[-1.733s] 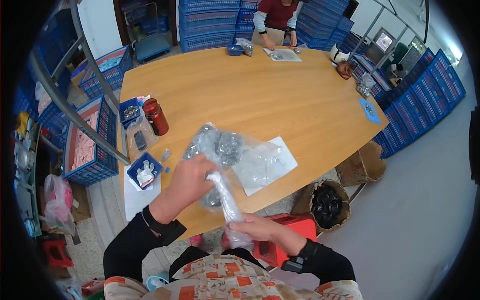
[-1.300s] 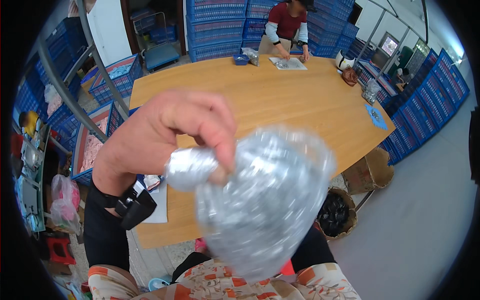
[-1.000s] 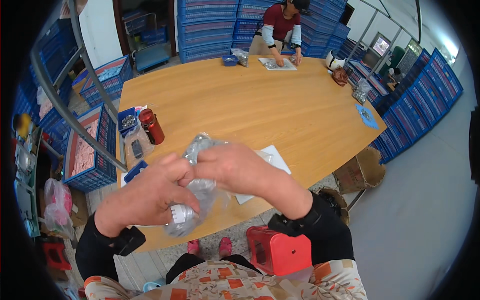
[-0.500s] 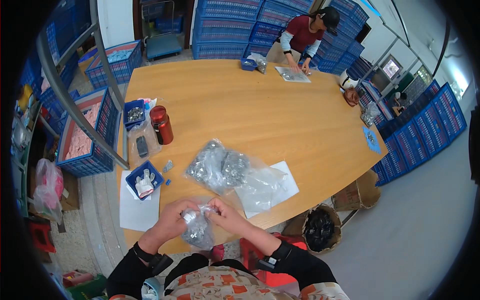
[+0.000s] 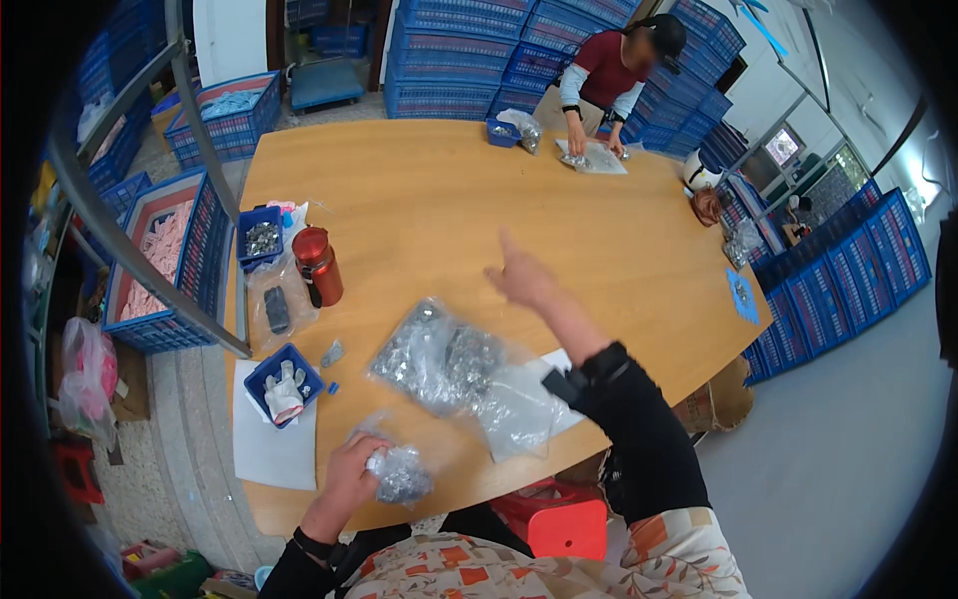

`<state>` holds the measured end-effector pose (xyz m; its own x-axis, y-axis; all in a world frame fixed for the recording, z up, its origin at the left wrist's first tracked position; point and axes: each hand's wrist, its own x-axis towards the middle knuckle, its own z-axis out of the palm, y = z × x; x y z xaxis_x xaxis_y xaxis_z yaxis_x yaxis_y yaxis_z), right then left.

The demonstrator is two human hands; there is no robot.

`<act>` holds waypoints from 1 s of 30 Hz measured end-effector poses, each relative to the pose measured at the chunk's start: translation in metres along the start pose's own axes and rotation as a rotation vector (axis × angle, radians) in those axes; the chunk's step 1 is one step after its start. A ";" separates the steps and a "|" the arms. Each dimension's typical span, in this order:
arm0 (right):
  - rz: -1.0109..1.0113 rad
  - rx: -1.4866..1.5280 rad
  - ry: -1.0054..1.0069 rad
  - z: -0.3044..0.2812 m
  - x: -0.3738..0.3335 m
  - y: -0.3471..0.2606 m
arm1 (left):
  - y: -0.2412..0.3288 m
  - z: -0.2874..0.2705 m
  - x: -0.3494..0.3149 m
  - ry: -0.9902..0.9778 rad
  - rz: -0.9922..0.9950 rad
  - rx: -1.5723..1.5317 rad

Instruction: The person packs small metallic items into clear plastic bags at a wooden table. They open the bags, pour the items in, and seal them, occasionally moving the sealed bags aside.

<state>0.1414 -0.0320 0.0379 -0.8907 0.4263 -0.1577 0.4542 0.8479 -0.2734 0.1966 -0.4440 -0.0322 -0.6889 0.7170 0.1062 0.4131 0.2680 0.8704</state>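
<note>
My left hand (image 5: 349, 473) is closed on the neck of a clear plastic bag (image 5: 404, 475) full of small silvery metal parts, at the table's near edge. Reaching forward over the table, my right hand (image 5: 526, 280) is slightly blurred, with its index finger stretched out and nothing visible in it. Between the two lie filled bags of metal parts (image 5: 427, 347). Beside them, flat clear plastic bags (image 5: 519, 401) partly cover a white sheet (image 5: 571, 411). A blue bin (image 5: 267, 371) with a white glove (image 5: 284, 397) stands left of my left hand.
A red flask (image 5: 317, 268) stands at the left, near a blue bin of metal parts (image 5: 261, 240) and a bagged dark object (image 5: 276, 307). Across the wooden table (image 5: 419, 190), a person (image 5: 609, 75) handles small parts. A red stool (image 5: 557, 521) is below the near edge.
My right hand has let go of the bag and swung forward over the table. My left hand keeps the bag, slightly lower. The person opposite has moved their hands apart.
</note>
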 end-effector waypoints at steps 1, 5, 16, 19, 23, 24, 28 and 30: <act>0.028 -0.058 0.029 -0.019 0.026 0.010 | 0.003 0.002 0.000 0.032 -0.014 -0.005; 0.116 -0.186 0.102 -0.064 0.107 0.070 | 0.012 0.027 0.002 0.158 -0.145 -0.003; 0.159 -0.151 0.018 -0.088 0.229 0.128 | 0.017 0.078 0.006 0.325 -0.226 0.120; 0.145 -0.167 0.011 -0.090 0.239 0.136 | 0.019 0.084 0.006 0.359 -0.261 0.115; 0.100 -0.164 0.026 -0.089 0.242 0.144 | 0.017 0.092 0.003 0.411 -0.313 0.092; 0.096 -0.155 0.022 -0.089 0.243 0.148 | 0.018 0.094 0.004 0.422 -0.332 0.095; 0.050 -0.041 0.057 -0.075 0.243 0.163 | 0.017 0.104 0.006 0.441 -0.372 0.101; -0.103 -0.051 0.159 -0.053 0.232 0.156 | 0.015 0.106 0.005 0.456 -0.388 0.083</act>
<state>0.0047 0.2159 0.0087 -0.9257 0.3776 0.0221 0.3628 0.9028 -0.2309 0.2623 -0.3684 -0.0696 -0.9770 0.2132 0.0002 0.1130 0.5172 0.8484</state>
